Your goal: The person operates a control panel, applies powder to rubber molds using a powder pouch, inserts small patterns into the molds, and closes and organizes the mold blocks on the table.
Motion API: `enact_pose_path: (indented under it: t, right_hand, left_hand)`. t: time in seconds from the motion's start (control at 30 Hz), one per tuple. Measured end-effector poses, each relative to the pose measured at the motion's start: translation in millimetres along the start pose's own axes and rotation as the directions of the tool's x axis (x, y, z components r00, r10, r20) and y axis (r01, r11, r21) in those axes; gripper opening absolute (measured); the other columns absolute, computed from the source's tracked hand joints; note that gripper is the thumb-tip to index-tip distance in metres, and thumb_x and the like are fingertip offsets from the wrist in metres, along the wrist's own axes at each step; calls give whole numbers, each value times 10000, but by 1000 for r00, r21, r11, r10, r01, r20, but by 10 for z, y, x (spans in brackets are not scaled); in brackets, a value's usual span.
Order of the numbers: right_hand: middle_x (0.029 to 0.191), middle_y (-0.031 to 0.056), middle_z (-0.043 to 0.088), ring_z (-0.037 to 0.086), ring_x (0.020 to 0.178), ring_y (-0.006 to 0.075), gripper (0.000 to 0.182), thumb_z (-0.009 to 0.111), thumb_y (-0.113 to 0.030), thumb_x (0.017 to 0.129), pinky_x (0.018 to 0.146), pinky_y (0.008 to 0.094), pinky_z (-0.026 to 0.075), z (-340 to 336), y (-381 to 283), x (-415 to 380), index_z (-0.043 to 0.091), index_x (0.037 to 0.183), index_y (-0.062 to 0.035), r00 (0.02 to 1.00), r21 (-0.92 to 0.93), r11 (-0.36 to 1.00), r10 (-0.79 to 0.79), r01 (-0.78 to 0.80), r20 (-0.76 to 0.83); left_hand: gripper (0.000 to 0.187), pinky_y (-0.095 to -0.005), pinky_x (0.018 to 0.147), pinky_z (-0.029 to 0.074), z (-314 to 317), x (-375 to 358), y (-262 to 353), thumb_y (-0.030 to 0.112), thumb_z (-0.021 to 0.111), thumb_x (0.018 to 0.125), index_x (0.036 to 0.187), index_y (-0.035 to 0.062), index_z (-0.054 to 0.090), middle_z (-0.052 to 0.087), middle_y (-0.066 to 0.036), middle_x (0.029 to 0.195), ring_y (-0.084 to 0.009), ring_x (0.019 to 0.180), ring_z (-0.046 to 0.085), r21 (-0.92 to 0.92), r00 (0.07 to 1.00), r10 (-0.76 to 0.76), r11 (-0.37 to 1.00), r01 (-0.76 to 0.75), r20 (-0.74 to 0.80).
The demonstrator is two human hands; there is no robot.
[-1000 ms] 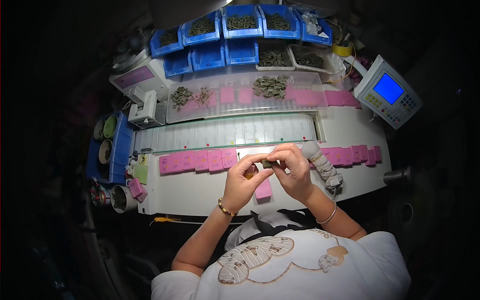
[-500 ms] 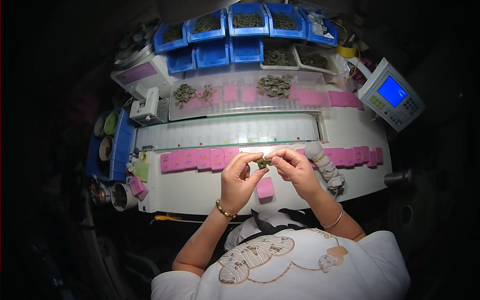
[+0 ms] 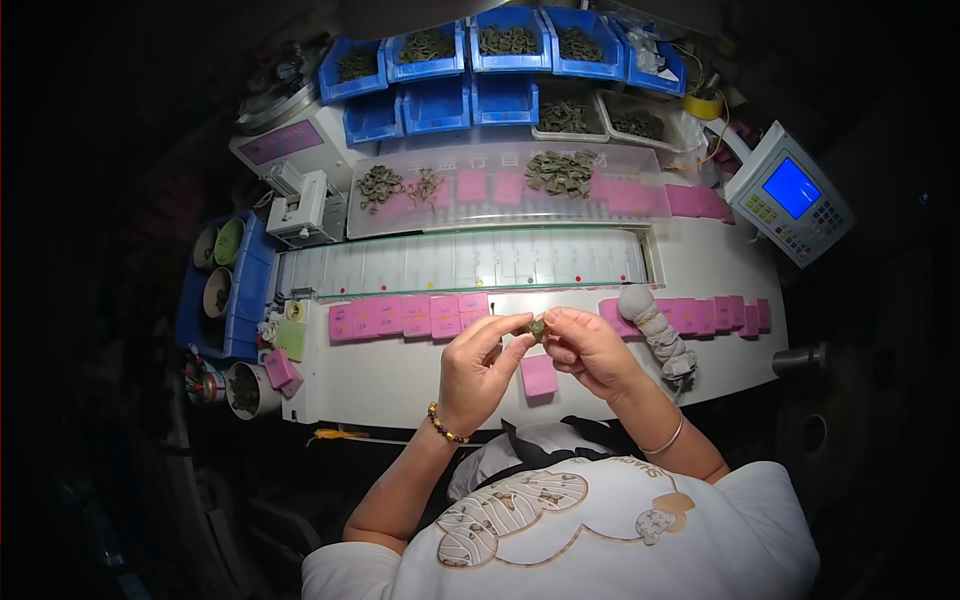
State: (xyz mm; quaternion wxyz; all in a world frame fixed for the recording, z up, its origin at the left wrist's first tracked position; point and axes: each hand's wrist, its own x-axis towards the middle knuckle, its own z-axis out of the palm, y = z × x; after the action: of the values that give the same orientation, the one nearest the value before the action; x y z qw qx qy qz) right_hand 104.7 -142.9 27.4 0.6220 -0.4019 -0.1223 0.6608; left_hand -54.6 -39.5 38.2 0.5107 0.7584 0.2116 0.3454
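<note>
Between my two hands, over the white worktop (image 3: 420, 375), is a small dark green piece (image 3: 537, 328). My left hand (image 3: 474, 368) is closed, pinching the piece from the left with thumb and fingertips. My right hand (image 3: 598, 356) is closed too, its thumb and index finger on the piece's right side. The fingers cover part of it, so its full shape is hidden. Just below the fingertips lies a single pink block (image 3: 539, 376).
Rows of pink blocks (image 3: 388, 316) flank my hands. A wrapped white bundle (image 3: 657, 332) lies at right. Behind are a glass-topped strip (image 3: 460, 262), a clear tray (image 3: 480, 215) with green pieces and blue bins (image 3: 437, 103). A control panel (image 3: 793, 190) stands at right.
The green piece has been turned between my fingers, and less of it shows. My right hand has come closer to my left. The whole view has shifted slightly.
</note>
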Motion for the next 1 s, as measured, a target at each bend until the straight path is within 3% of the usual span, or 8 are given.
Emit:
enact_pose_path:
  t: [0.1, 0.17, 0.3, 0.6, 0.7, 0.77, 0.9, 1.0]
  right_hand:
    - [884, -17, 592, 401, 601, 11, 201, 554, -247, 1008, 490, 170, 281, 48, 9, -4, 617, 999, -56, 1000, -37, 999, -26, 26, -13]
    - [892, -15, 596, 395, 602, 13, 209, 551, -247, 1010, 500, 169, 284, 70, 4, -5, 623, 1018, -51, 999, -83, 995, -47, 46, -17]
    - [899, -11, 598, 392, 604, 14, 214, 548, -243, 1012, 508, 167, 286, 81, 33, 7, 627, 1037, -46, 998, -99, 993, -64, 62, -12]
    - [799, -36, 531, 376, 582, 4, 246, 520, -273, 1028, 487, 169, 287, 102, 56, 37, 609, 979, -49, 1000, -36, 999, 2, -3, -25]
    - [823, -24, 531, 369, 576, 1, 254, 489, -269, 1042, 465, 163, 285, 9, 59, 78, 588, 991, -40, 995, 136, 987, 81, -88, 53]
    - [871, -13, 523, 359, 570, 3, 256, 462, -270, 1053, 448, 153, 278, -8, 51, 100, 569, 1031, -38, 985, 312, 936, 139, -165, 103]
    - [914, -6, 516, 353, 566, 8, 259, 451, -275, 1056, 442, 149, 278, -34, 74, 128, 558, 1057, -39, 969, 410, 881, 181, -236, 168]
    - [918, -7, 514, 360, 567, 5, 264, 458, -286, 1053, 438, 148, 277, -22, 99, 131, 563, 1059, -44, 966, 426, 870, 194, -250, 169]
  left_hand:
    - [213, -219, 484, 381, -10, 11, -29, 46, 705, 868, 1080, 22, 703, 683, -70, 871, -68, 568, 483, -11, 1000, 10, 1000, -10, -8]
    - [179, -217, 486, 395, 5, 22, -77, 40, 696, 873, 1051, 24, 713, 698, -74, 885, -79, 578, 516, 13, 991, 122, 992, -122, -58]
    - [168, -220, 498, 423, -33, 20, -29, 28, 684, 874, 1039, 25, 718, 700, -78, 887, -95, 590, 545, 49, 993, 105, 994, -102, -59]
    - [161, -233, 550, 475, -39, -7, -34, 30, 641, 893, 1036, 22, 715, 694, -79, 887, -93, 627, 577, 40, 997, -53, 998, 55, -63]
    - [158, -227, 583, 488, 2, -38, -180, 56, 637, 916, 1052, 19, 708, 686, -73, 904, -90, 652, 589, -144, 976, -121, 985, 95, -181]
    - [189, -201, 566, 450, -30, -42, -203, 72, 656, 920, 1098, 22, 693, 667, -55, 933, -58, 628, 539, -148, 974, -144, 982, 118, -173]
    - [303, -194, 650, 460, -104, -57, -45, 57, 711, 882, 1179, 32, 660, 638, -24, 987, -47, 703, 556, -82, 982, -175, 982, 169, -70]
    - [475, -157, 504, 320, -65, -64, -22, 32, 792, 789, 1234, 54, 627, 595, -4, 1006, 8, 586, 344, -45, 989, -148, 988, 148, -8]
